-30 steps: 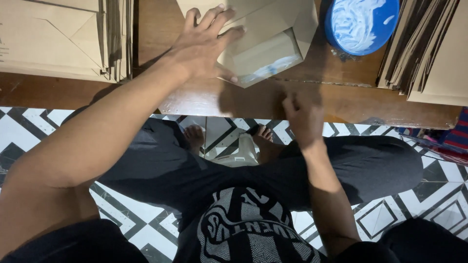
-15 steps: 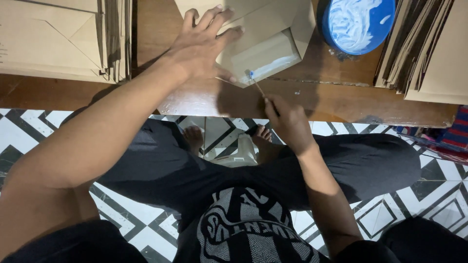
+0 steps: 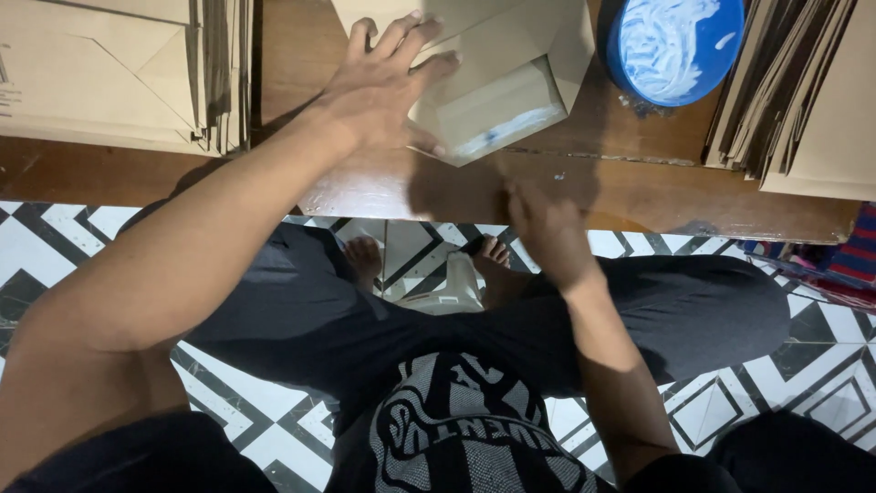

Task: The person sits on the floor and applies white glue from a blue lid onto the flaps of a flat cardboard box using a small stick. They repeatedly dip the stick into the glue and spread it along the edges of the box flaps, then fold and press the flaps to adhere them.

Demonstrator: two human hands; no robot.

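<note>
Left hand point(image 3: 383, 87) lies flat, fingers spread, palm down on a partly folded brown paper envelope point(image 3: 497, 87) on the wooden worktop point(image 3: 584, 187). The hand's grip is apart: it presses, it does not clasp.

Right hand point(image 3: 547, 228) hovers at the near edge of the worktop, just near of the envelope. Its fingers look curled together, possibly around something thin, but the view is blurred and I cannot tell whether the grip is clamped on anything.

The envelope sits mid-worktop, with one flap raised and a pale streak, likely paste, along its near-right fold. Judged light and thin: stiff along the creases, floppy across the panels, easily creased or torn, and tacky where the streak lies. It would slide on the smooth wood if not pinned. The best hold seems to be a flat palm on the dry panel, or a pinch at a dry corner, keeping clear of the wet edge.

Room and edges:
- Left: a stack of flat envelopes point(image 3: 109, 73), set apart from the left hand by a strip of bare wood.
- Far right: a blue bowl of white paste point(image 3: 680, 46), just beside the envelope's right corner and easy to knock.
- Right: a fanned pile of brown sheets point(image 3: 803, 100).
- Near: the worktop edge drops to the patterned tile floor point(image 3: 55, 237), above the person's crossed legs; open wood lies mainly near-right of the envelope.
</note>
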